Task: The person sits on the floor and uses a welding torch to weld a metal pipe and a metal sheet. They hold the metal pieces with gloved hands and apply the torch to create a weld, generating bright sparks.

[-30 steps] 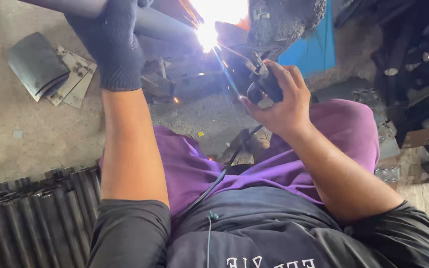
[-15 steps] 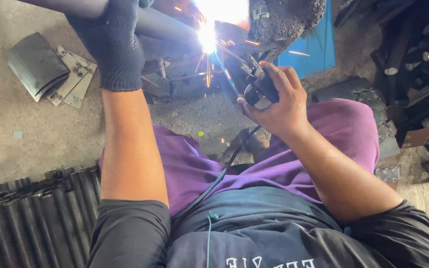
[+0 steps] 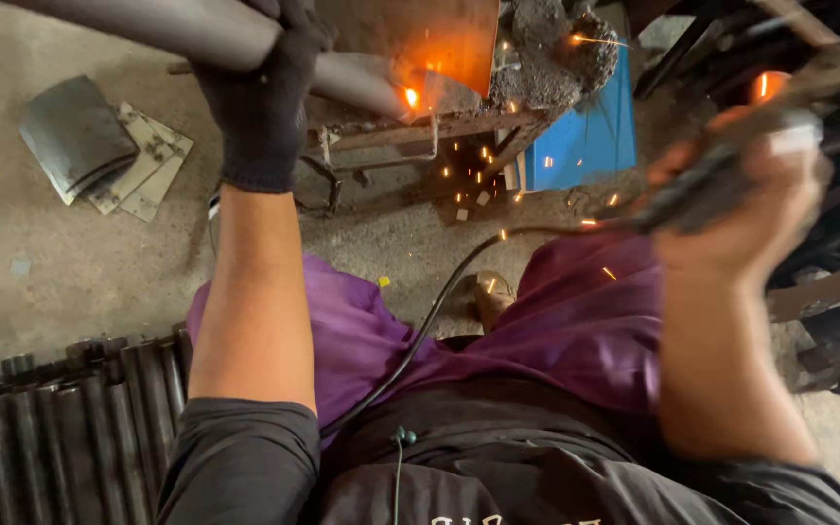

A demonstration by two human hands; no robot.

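Pipe (image 3: 196, 29), grey and long, lies across the top, and the left hand (image 3: 262, 102) in a black glove wraps tight around it. Its end glows orange, with sparks falling. The right hand (image 3: 746, 199) (blurry) squeezes a dark welding tool (image 3: 692, 185). More pipes (image 3: 51, 428) lie stacked at the lower left.

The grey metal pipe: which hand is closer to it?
Left. The gloved left hand grips the grey pipe; the bare right hand, blurred, holds a welding tool off to the pipe's right.
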